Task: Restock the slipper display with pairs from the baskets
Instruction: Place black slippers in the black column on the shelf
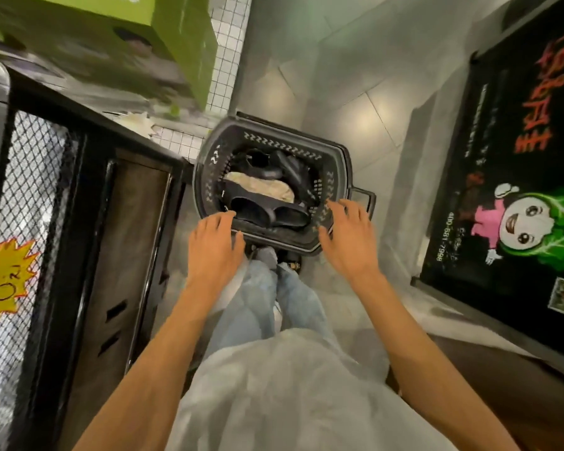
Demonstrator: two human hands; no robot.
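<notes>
Head view: slippers [269, 211] overlap in basket [274, 139], pairs indistinct.

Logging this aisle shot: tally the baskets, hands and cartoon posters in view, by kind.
Basket: 1
Hands: 2 (left hand, right hand)
Cartoon poster: 1
Total: 4

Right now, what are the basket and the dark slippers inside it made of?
The basket looks like hard dark grey plastic, matte: moulded rim with rows of zigzag slots. The dark slippers seem moulded foam or rubber, dull and smooth, with thick rounded straps; I can't tell which.
</notes>
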